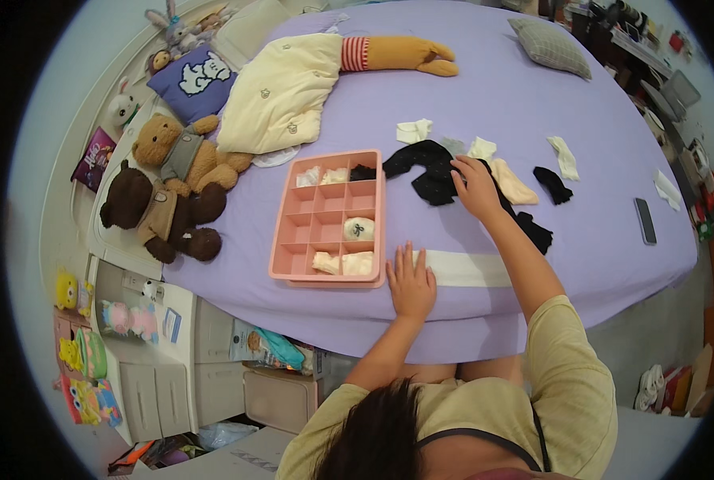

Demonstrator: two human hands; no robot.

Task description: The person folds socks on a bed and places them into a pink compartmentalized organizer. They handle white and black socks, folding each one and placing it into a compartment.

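My left hand point(414, 287) lies flat with fingers spread at the left end of a long white strip of fabric point(468, 269), perhaps a stocking. My right hand point(478, 187) is over a dark dotted garment point(426, 165), fingertips at its right side; whether they pinch it is hidden. A black garment point(534, 231) extends under the right forearm. Beside my left hand stands a pink compartment organizer point(300, 204). Its far row holds white, cream and black folded pieces. A rolled white piece with a bow point(359, 228) and cream folded pieces point(357, 263) fill nearer compartments.
Loose socks lie beyond my right hand: cream point(483, 148), peach point(513, 183), black point(553, 185) and white point(564, 158). A phone point(645, 221) rests on the purple bedsheet point(609, 252) at right. Teddy bears point(177, 150) and a cream quilt point(282, 96) are at left.
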